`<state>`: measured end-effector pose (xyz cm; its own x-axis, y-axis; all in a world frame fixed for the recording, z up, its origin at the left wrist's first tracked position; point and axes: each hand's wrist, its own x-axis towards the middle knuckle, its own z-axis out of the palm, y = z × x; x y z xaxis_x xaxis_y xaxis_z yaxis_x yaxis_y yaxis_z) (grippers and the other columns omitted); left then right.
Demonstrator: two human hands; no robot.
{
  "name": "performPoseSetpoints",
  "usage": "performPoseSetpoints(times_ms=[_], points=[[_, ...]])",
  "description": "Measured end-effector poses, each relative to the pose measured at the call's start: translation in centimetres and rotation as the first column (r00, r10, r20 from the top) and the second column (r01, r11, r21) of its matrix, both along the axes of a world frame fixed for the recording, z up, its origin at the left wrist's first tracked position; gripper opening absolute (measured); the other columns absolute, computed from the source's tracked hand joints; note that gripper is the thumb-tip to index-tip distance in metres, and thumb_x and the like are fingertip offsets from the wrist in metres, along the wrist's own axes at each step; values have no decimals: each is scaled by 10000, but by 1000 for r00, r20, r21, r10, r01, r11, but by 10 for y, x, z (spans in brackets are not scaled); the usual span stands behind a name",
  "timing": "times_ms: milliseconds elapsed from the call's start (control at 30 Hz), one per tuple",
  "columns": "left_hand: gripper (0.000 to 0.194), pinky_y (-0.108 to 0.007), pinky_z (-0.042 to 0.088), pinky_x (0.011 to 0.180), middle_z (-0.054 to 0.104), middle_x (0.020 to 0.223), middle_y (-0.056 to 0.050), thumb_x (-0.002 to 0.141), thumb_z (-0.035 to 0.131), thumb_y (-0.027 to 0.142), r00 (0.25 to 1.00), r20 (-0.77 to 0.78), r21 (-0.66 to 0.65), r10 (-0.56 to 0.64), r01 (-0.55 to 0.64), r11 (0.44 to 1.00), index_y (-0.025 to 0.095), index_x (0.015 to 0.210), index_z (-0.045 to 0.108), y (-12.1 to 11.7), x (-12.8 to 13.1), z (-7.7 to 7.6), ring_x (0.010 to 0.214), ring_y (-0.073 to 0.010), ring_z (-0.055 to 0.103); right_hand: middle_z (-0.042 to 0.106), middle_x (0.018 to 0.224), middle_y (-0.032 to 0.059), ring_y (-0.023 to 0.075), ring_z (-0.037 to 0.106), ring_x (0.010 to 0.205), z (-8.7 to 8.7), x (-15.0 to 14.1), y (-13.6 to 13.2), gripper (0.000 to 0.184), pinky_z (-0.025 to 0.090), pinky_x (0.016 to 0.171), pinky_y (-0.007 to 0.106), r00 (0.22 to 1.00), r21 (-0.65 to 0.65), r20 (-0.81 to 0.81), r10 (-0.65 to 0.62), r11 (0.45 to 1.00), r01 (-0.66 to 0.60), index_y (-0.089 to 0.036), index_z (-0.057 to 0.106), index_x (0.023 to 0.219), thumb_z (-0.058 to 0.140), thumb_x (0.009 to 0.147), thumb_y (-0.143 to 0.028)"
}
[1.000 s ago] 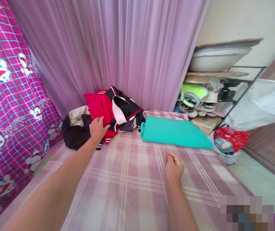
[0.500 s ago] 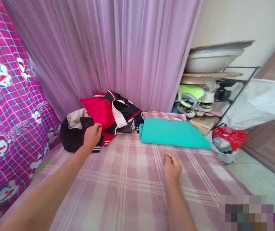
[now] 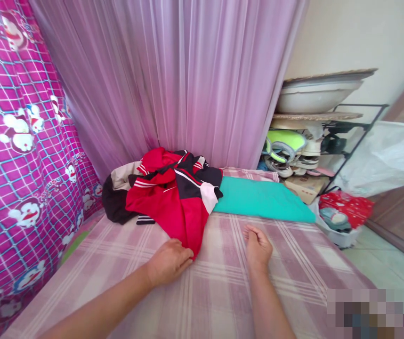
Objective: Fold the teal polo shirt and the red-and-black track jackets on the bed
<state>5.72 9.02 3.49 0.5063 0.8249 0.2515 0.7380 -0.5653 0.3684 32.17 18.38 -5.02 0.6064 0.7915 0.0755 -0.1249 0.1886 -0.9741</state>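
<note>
A red and dark jacket (image 3: 184, 207) with white trim and a white collar stretches from the heap of clothes at the back towards me. My left hand (image 3: 172, 261) is closed on the near end of its red cloth. Part of the jacket covers the left end of a folded turquoise cloth (image 3: 265, 198). Just in front of that cloth, my right hand (image 3: 259, 247) hovers with its fingers curled in and nothing visible in them. Left of the jacket lies a black and beige garment (image 3: 115, 200), partly covered by it.
A plaid sheet (image 3: 131, 301) covers the surface below my hands. Purple curtains (image 3: 202, 84) hang behind, and a pink patterned cloth (image 3: 46, 165) hangs at left. To the right stand a shoe rack (image 3: 359, 134) with basins on top and a red bag (image 3: 346, 207).
My left hand has pulled the jacket out of the heap, towards me and to the right, spreading its red part over the sheet. The right hand has barely moved.
</note>
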Motion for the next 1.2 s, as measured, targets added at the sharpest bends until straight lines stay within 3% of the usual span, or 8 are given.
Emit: performPoseSetpoints(times_ms=[167,300,400,600,733,867,1033,1200], points=[[196,-368,529,742,714,721,-35,887,565,428,996,-71,-34,-57,55,998,323,858,728,13,6,15,702,-239,682,750,789,75,221,697,692,-2,-1,1,299,547,671,351,1000,-4,7,1,1000,-1,-179,709,777,616,654,-436],[338,-418,523,853,747,899,-73,933,451,470,973,-21,142,229,-224,964,265,937,721,62,-13,39,864,-264,694,753,788,76,224,700,703,-2,-1,1,309,542,683,349,1000,-19,24,15,1000,-15,-179,717,775,599,649,-437],[377,-406,476,994,701,1178,-111,920,497,440,868,149,257,474,-497,829,197,1172,638,109,-28,54,1113,-258,638,749,758,73,230,702,704,-1,-1,1,312,537,673,344,999,-21,37,17,1000,-16,-182,717,762,585,650,-442],[729,-449,434,1040,587,1403,-162,856,612,535,706,23,37,708,-708,705,166,1450,408,153,-23,54,1283,-320,555,757,784,72,224,702,708,-2,-1,2,307,535,660,331,999,-26,27,23,999,-23,-187,723,768,584,665,-440],[499,-391,466,963,709,1214,-108,932,529,370,701,-7,82,713,-710,699,195,1398,499,148,-6,44,1110,-276,662,757,764,63,225,704,705,-2,-1,2,288,533,653,322,999,-29,17,31,999,-31,-189,728,762,583,665,-419],[383,-354,473,911,706,1183,-108,953,445,242,785,-80,205,615,-591,780,196,1292,616,129,6,38,1049,-238,663,757,757,65,229,707,697,0,-1,2,284,535,651,324,1000,-25,2,22,999,-22,-186,727,752,583,654,-411],[389,-419,446,912,709,994,-91,955,392,179,871,-294,246,393,-328,912,231,1203,687,76,22,28,947,-237,649,766,778,68,222,707,698,0,-1,2,273,533,642,317,1000,-12,-2,28,1000,-28,-187,727,771,584,667,-395],[344,-410,464,861,690,943,-83,920,430,143,876,-434,84,211,-194,977,218,1098,714,11,38,9,860,-217,639,764,775,66,209,698,664,1,-1,2,281,528,618,310,999,-3,-49,-3,1000,3,-186,722,757,593,632,-403]])
